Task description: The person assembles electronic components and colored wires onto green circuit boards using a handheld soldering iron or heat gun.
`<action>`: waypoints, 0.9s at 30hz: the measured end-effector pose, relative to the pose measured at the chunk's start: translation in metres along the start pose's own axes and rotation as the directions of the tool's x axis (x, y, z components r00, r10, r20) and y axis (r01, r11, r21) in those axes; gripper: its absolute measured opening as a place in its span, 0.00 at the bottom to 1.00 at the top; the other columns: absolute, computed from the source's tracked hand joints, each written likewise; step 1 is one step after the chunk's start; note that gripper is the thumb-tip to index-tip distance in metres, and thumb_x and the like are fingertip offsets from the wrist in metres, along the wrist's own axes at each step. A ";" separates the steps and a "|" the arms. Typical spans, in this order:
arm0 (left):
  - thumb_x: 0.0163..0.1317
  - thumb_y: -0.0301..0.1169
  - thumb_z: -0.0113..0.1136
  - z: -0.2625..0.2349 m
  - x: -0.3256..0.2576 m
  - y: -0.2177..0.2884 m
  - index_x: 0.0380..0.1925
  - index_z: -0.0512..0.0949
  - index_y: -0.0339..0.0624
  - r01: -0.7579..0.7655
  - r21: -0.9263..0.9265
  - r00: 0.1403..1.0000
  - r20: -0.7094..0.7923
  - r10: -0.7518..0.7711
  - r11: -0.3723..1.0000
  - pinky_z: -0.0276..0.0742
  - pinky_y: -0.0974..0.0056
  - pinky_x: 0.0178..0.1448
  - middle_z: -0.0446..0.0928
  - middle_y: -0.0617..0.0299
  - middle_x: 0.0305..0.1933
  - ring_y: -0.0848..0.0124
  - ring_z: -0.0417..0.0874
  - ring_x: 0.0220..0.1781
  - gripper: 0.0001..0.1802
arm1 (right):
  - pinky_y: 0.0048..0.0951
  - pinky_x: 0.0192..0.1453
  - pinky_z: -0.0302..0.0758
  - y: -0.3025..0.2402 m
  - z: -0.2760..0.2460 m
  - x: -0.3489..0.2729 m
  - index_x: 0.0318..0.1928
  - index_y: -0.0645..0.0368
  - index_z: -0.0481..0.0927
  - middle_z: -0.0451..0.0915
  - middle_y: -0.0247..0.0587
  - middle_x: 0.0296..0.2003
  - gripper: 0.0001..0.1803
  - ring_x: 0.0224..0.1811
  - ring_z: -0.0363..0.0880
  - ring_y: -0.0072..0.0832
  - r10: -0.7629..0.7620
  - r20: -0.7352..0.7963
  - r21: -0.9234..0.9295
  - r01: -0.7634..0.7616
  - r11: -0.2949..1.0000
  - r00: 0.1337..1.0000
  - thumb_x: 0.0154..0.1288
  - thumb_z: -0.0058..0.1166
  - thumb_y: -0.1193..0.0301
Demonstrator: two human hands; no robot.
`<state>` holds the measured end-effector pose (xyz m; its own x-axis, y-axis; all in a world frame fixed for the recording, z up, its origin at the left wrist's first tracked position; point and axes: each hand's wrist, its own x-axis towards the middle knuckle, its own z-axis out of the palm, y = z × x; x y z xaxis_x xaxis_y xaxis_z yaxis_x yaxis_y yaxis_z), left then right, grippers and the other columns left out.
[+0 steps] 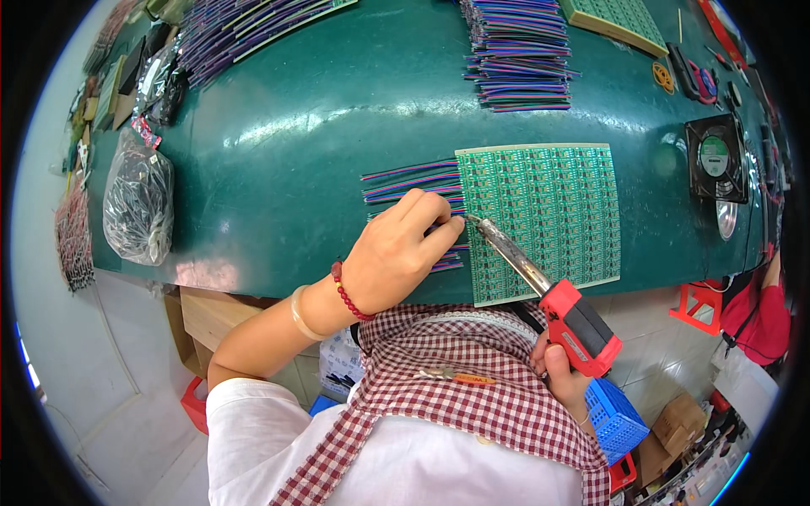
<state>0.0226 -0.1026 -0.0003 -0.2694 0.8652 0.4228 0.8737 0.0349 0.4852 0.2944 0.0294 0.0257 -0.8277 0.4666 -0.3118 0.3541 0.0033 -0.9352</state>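
Observation:
A panel of green circuit boards [548,221] lies flat on the green table. Along its left edge, several short ribbons of coloured wires [408,187] stick out to the left. My left hand [401,244] pinches at that edge, thumb and forefinger together over the wires; the wire ends between the fingertips are mostly hidden. In my right hand [564,371] is a red and black soldering iron [576,327], its handle slanting up from the lower right. The iron's metal tip meets the panel's left edge, right beside my left fingertips.
Bundles of coloured wires [519,55] lie at the far side, with more wires [245,34] at far left. Another stack of circuit panels [620,21] sits at far right. A black fan [715,158] stands on the right, a plastic bag of wires [139,202] on the left. Below is a blue basket [614,422].

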 end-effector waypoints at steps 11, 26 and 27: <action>0.42 0.16 0.63 0.000 0.000 0.000 0.36 0.82 0.35 0.010 -0.003 1.000 0.013 -0.010 1.000 0.75 0.63 0.31 0.72 0.58 0.34 0.64 0.76 0.34 0.16 | 0.24 0.28 0.71 0.000 0.001 -0.009 0.56 0.69 0.69 0.75 0.41 0.24 0.24 0.21 0.69 0.21 0.014 -0.081 0.143 -0.002 0.990 0.997 0.72 0.51 0.61; 0.41 0.16 0.62 -0.001 0.000 -0.001 0.36 0.82 0.35 -0.001 0.005 1.000 0.014 0.001 1.000 0.75 0.63 0.32 0.73 0.57 0.34 0.63 0.76 0.34 0.17 | 0.25 0.28 0.69 -0.011 0.001 -0.004 0.37 0.65 0.75 0.76 0.39 0.24 0.16 0.22 0.70 0.21 0.058 -0.053 0.149 -0.049 0.988 0.997 0.73 0.48 0.62; 0.41 0.16 0.62 -0.001 0.000 0.000 0.36 0.82 0.35 -0.001 0.005 1.000 0.014 0.001 1.000 0.75 0.63 0.32 0.73 0.57 0.34 0.63 0.76 0.34 0.17 | 0.25 0.28 0.69 -0.011 -0.001 -0.003 0.42 0.66 0.74 0.76 0.40 0.24 0.16 0.22 0.70 0.21 0.035 -0.011 0.049 -0.035 0.998 0.999 0.73 0.48 0.62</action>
<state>0.0218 -0.1029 0.0002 -0.2632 0.8720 0.4126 0.8758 0.0366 0.4812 0.2934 0.0287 0.0370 -0.8100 0.4758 -0.3428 0.3610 -0.0560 -0.9309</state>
